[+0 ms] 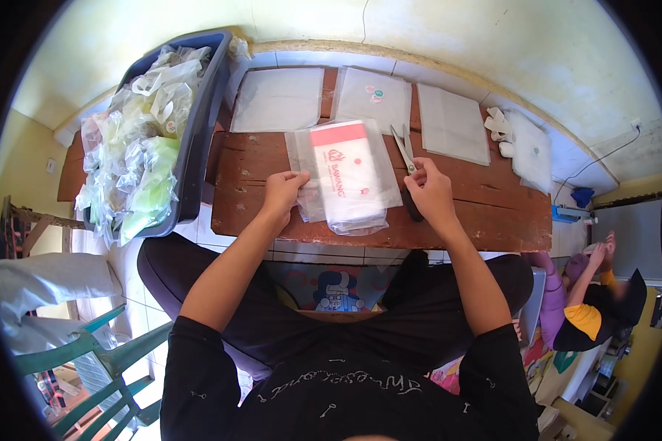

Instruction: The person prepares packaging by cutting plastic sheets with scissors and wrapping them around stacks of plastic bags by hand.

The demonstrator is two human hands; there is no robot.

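Note:
A stack of clear plastic bags with red "BAWANG" print (342,173) lies on the brown wooden table (250,209). At its left edge my left hand (285,192) pinches the clear plastic between thumb and fingers. On the right side of the stack, my right hand (428,187) has its fingers wrapped around the handles of a pair of scissors (404,151). The scissor blades point away from me, parted in a narrow V, beside the printed stack. Part of the dark handle shows below my fingers.
Flat stacks of clear bags (278,99), (375,95), (452,121) line the table's back. A dark bin (196,158) full of plastic bags stands left. A green chair (118,360) is at lower left; another person (585,316) sits at right.

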